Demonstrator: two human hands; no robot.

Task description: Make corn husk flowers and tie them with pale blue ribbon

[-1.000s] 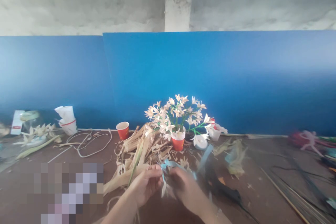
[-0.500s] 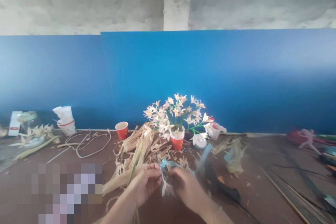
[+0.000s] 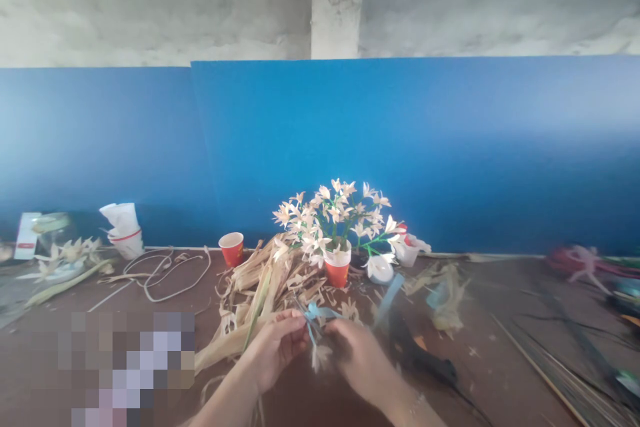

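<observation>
My left hand [image 3: 281, 340] is closed in a pinch at a thin stem wrapped with light blue ribbon [image 3: 315, 310]. A pale husk flower [image 3: 320, 355] hangs petals down below the fingertips. My right hand [image 3: 357, 347] is closed around dark handles, and thin metal blades [image 3: 300, 305], which look like scissors, reach across the ribbon beside the left fingertips. Blur hides the exact contact. Just beyond the hands lies a heap of dry corn husks [image 3: 250, 273]. Behind it, a red paper cup [image 3: 337, 273] holds a bunch of pale flowers [image 3: 340, 210] on green stems.
Another red cup [image 3: 231, 250] stands at the back left, near a looped white cable [image 3: 150, 283]. A black glue gun [image 3: 420, 357] lies right of my hands. Thin sticks [image 3: 555, 373] lie farther right. A blue panel [image 3: 320, 127] rises behind the table.
The metal blades now show across the ribbon near my left fingertips, where they were hidden before. The hanging flower has swung slightly right. Both hands stay nearly in place.
</observation>
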